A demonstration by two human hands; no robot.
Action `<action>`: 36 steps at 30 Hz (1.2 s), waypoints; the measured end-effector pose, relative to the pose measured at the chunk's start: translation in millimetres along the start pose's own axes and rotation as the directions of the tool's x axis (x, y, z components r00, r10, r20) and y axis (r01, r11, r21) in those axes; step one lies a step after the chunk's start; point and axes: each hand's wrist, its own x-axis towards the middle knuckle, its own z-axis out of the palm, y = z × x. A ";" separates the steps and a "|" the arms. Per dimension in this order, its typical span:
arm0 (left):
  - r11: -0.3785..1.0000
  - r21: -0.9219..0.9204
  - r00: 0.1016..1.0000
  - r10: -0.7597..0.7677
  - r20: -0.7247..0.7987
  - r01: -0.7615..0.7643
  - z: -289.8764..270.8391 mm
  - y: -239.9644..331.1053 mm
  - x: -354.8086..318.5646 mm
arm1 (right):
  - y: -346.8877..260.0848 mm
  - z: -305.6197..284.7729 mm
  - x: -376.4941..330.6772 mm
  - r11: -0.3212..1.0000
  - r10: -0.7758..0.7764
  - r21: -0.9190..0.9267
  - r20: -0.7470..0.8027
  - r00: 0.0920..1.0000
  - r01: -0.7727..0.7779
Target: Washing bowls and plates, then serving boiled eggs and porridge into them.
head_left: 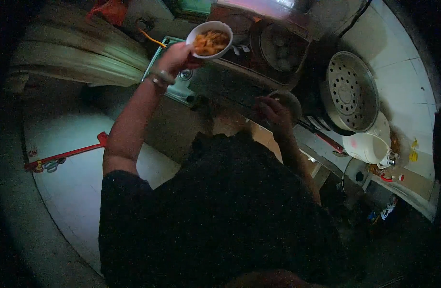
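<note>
Standing by the counter: dim kitchen, person in a dark top seen from above, both arms raised toward the stove side.
Left hand: lifted high, fingers clamped on the near rim and underside of a white bowl; a metal watch sits on the wrist.
Bowl position: above and just to the right of the left hand, held level, out over the counter edge and near a pale tray with a drain hole.
Bowl contents: orange-yellow food, heaped below the rim.
Right hand: fingers curled down onto the rim of a small round dish; too dark to tell whether it is gripping or only touching.
Counter edge: runs diagonally from upper left to lower right; the right forearm lies along it.
Crowding on the right: a perforated metal steamer tray leans over a white rice cooker, both close beside the right arm, little free room there.
Behind the bowl: a dark pot with pale round lumps inside, well apart from the left hand.
Open room: the pale floor to the left, with a red bar lying on it.
</note>
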 end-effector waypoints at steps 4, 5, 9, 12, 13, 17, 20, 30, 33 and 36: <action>0.989 -0.140 0.999 -0.044 0.005 0.044 25.0 15.6 50.3 | 7.4 -4.9 -10.2 0.993 -0.008 -0.122 -0.072 0.997 0.000; 0.989 -0.133 0.997 -0.063 -0.033 0.058 29.2 18.6 58.9 | 11.5 -6.8 -11.8 0.997 0.080 0.000 -0.087 0.993 -0.080; 0.984 -0.139 0.992 -0.116 -0.045 0.109 40.3 27.7 84.6 | 25.7 -15.6 -17.0 0.991 -0.064 -0.123 -0.129 0.990 0.048; 0.987 -0.130 0.995 -0.096 0.006 0.096 44.4 30.6 95.3 | 26.1 -18.4 -20.9 0.994 -0.061 -0.103 -0.152 0.986 0.046; 0.988 -0.114 0.994 -0.108 -0.001 0.107 44.3 30.8 96.2 | 23.9 -18.0 -22.2 0.997 -0.041 -0.064 -0.140 0.989 0.032; 0.985 -0.120 0.991 -0.130 -0.028 0.126 43.1 34.9 94.9 | 11.2 -14.7 -26.2 0.999 0.032 0.037 -0.154 0.987 -0.027; 0.986 -0.105 0.991 -0.132 -0.020 0.130 41.2 41.6 94.9 | 7.2 -15.0 -26.7 0.998 -0.048 -0.048 -0.110 0.993 0.043; 0.969 -0.224 0.994 -0.106 -0.008 0.102 59.0 42.8 116.3 | 18.6 -11.3 -17.8 0.997 0.029 -0.073 -0.127 0.991 -0.039; 0.962 -0.265 0.990 -0.099 -0.102 0.069 70.6 37.0 118.1 | 18.3 -13.4 -22.2 0.998 0.029 0.059 -0.096 0.995 -0.023; 0.983 -0.167 0.961 -0.117 -0.250 0.076 72.6 26.6 126.3 | 14.8 -17.5 -21.6 0.995 -0.023 -0.104 -0.150 0.988 0.007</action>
